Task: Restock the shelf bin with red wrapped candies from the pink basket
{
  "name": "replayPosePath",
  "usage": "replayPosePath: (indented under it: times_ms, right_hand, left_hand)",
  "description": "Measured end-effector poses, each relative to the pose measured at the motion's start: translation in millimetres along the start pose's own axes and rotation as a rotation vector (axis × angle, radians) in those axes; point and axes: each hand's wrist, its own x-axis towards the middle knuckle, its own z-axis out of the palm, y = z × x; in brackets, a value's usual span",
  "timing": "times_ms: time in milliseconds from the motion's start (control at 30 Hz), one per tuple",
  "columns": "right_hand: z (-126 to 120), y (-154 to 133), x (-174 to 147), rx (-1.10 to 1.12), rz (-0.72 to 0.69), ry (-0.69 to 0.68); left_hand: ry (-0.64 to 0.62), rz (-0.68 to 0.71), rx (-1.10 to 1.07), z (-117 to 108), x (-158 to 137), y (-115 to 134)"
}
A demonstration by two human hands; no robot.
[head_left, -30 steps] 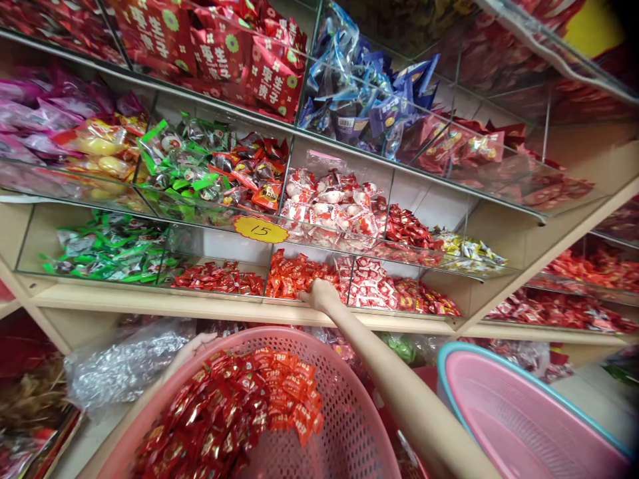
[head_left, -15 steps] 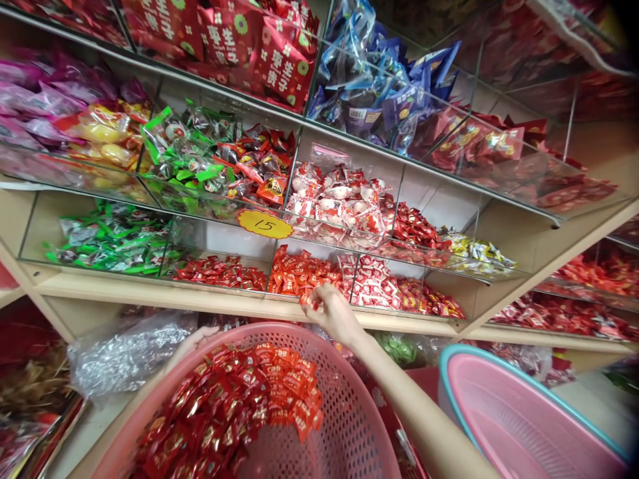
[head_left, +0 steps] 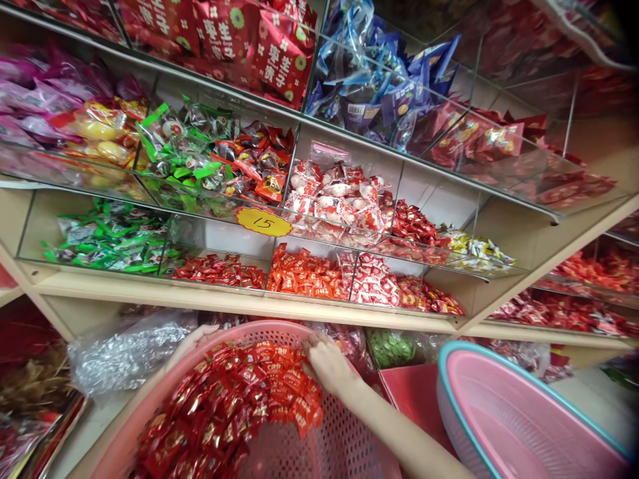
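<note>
A pink plastic basket [head_left: 349, 436] with a perforated wall sits low in front of me. Dark red wrapped candies [head_left: 204, 406] fill its left side, and orange-red wrapped candies [head_left: 294, 386] lie along the far inner side. Around the basket's outside reaches my left arm, with my left hand [head_left: 194, 340] against the far left rim, holding it; part of that hand is hidden. Over the far right rim is my right hand [head_left: 327, 362], its fingers curled down on orange-red candies at the pile's edge; the fingertips are partly hidden.
Above the basket, a wooden shelf [head_left: 239, 305] carries clear bins of wrapped sweets, including orange-red candies [head_left: 307, 273]. A yellow tag [head_left: 263, 221] reads 15. To the right stands a pink tub [head_left: 524, 419] with a blue rim. A clear plastic bag [head_left: 130, 352] lies at left.
My right hand has come down from the orange-red candy bin to the basket's far right side, bringing candies with it. My left hand stays at the rim.
</note>
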Motion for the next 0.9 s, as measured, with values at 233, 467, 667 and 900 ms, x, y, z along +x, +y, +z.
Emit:
replayPosePath:
  times_ms: [233,467,667,900]
  right_hand:
    - [8.1,-9.3,10.0,-0.045,0.049,-0.01]
    - [6.8,-9.2,13.1,-0.007,0.077,0.051]
    - [-38.6,15.4,29.4,0.079,0.08,0.261]
    - [-86.1,77.2,66.5,0.117,0.118,0.228]
  left_hand:
    - [-0.04,0.027,0.076,-4.4,1.2,1.9]
    - [-0.04,0.004,0.074,-18.1,14.2,-0.8]
    - [0.001,-0.028,0.116,-38.4,33.5,-1.2]
    - [-0.029,0.052,0.104,-20.0,15.2,1.8]
